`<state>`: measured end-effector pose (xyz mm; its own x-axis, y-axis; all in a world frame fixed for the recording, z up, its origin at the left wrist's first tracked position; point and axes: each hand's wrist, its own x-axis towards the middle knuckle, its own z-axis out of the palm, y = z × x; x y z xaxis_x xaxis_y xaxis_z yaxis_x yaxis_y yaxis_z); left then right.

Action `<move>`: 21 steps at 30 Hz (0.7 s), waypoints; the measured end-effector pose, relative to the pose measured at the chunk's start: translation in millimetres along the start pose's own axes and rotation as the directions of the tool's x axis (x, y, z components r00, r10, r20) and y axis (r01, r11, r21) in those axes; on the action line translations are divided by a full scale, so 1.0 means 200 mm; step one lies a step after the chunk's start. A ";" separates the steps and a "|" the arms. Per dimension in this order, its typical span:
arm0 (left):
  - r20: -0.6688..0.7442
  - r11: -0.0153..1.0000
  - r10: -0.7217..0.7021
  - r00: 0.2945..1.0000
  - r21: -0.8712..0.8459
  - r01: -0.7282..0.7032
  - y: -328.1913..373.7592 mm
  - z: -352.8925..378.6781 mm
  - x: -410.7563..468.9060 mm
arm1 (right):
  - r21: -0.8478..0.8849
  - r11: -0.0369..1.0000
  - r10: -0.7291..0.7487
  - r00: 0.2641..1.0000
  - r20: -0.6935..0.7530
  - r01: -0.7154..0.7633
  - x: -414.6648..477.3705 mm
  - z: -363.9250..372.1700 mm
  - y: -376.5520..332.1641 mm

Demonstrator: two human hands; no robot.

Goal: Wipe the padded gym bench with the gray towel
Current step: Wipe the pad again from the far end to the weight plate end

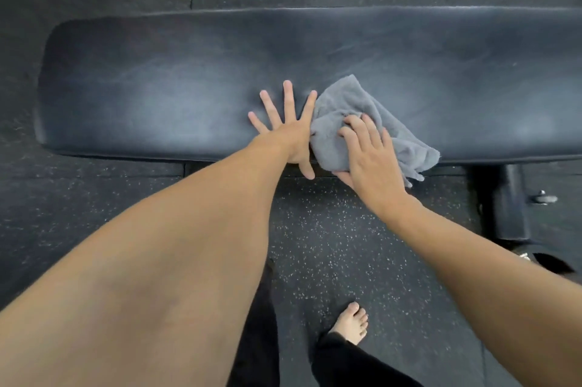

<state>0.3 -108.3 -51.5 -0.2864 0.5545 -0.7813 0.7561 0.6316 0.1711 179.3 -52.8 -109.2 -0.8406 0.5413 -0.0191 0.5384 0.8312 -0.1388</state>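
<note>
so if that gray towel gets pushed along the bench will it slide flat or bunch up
Likely floppy: the gray towel lies crumpled in folds under the right hand. It would probably bunch when pushed, and its corner drooping off the padded bench suggests limpness.

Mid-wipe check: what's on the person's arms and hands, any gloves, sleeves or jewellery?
Nothing is worn on them. The left hand and right hand show no gloves, rings or watch. The left forearm and right forearm are bare to the picture's edge, no sleeves. Below, dark trousers and a bare foot.
</note>
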 end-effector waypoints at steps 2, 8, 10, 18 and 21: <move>0.006 1.000 0.016 1.000 0.021 -0.016 -0.01 0.00 0.02 | 0.040 0.996 -0.077 0.997 0.007 0.076 0.02 0.01 0.07; -0.049 0.996 -0.075 0.996 -0.055 0.072 0.07 0.01 0.00 | 0.058 0.997 -0.046 0.999 0.015 0.045 -0.10 -0.01 0.27; -0.034 0.986 -0.147 0.989 -0.088 0.143 0.19 -0.03 0.02 | 0.037 0.999 0.003 1.000 0.028 -0.004 -0.18 -0.04 0.43; 0.014 0.978 -0.144 0.989 -0.150 0.145 0.78 -0.07 0.24 | 0.131 0.941 0.303 0.949 0.084 -0.312 -0.36 -0.16 0.91; -0.016 0.971 -0.178 0.984 -0.168 0.173 0.78 -0.04 0.24 | 0.093 0.929 0.350 0.932 0.092 -0.358 -0.34 -0.13 0.84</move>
<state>99.5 21.0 -58.7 -0.4261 0.4418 -0.7895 0.5855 0.7999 0.1316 327.5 52.7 -105.8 -0.6009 0.7837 -0.1573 0.7954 0.5669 -0.2143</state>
